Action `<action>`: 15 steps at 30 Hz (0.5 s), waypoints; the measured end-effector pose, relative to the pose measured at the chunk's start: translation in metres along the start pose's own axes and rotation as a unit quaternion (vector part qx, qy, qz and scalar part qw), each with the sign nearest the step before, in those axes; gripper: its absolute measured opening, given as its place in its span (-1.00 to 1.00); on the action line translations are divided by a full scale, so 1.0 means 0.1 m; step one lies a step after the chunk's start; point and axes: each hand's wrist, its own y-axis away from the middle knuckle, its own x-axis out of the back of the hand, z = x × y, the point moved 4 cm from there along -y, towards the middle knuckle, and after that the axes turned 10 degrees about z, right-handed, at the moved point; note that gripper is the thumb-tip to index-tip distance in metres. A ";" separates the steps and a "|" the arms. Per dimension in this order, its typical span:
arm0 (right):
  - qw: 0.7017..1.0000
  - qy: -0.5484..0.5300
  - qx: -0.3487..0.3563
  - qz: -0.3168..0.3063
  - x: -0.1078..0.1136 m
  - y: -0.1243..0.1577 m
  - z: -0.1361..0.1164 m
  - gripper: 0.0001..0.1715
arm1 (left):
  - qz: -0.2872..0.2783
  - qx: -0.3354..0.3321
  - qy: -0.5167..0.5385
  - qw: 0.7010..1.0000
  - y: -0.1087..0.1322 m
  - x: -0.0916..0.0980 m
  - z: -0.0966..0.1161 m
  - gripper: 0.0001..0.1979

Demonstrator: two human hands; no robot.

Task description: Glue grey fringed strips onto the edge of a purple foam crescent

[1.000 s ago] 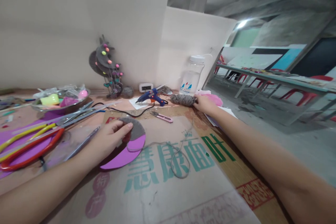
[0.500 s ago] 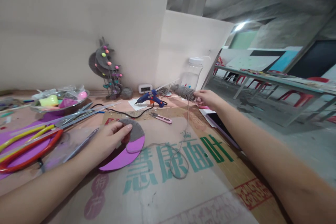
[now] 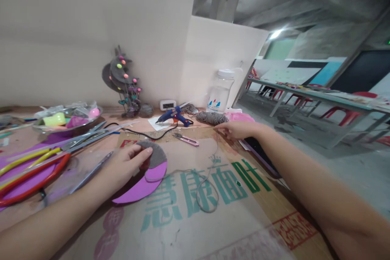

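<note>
My left hand pinches a purple crescent-shaped piece of card whose upper part is wrapped in grey yarn. From the card a loose strand loops over the cardboard and runs up toward my right hand. That hand is just in front of a grey yarn skein, which rests on the table. Its index finger stretches out by the strand, and the other fingers are partly hidden. Pink thread snips lie between my hands.
A blue glue gun sits on white paper, near a small white timer and a clear bottle. Large scissors and a bowl of craft bits are at left. A decorated grey yarn moon leans against the wall.
My right hand has let go of the yarn skein, which now lies on the table before the bottle. The hand has come slightly lower. My left hand keeps its hold on the card.
</note>
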 end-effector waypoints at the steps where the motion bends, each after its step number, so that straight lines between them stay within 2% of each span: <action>1: 1.000 0.004 -0.003 -0.008 -0.07 0.01 0.00 -0.60 | 0.000 -0.002 0.000 1.000 0.00 0.00 0.00 -0.57; 4: 0.999 0.022 -0.039 -0.006 -0.22 -0.01 0.02 -0.84 | 0.000 -0.006 -0.001 1.000 -0.01 -0.01 -0.02 -0.57; 6: 0.998 0.020 -0.064 0.001 -0.24 -0.02 0.02 -0.92 | 0.003 -0.001 0.004 1.000 -0.02 -0.01 -0.04 -0.57; 11: 0.992 -0.056 -0.112 0.022 -0.11 -0.06 0.04 -0.87 | -0.003 0.000 0.010 1.000 -0.02 -0.02 -0.05 -0.57; 15: 0.977 -0.146 -0.125 0.095 0.09 -0.12 0.03 -0.85 | -0.007 0.008 0.002 1.000 -0.03 -0.01 -0.05 -0.56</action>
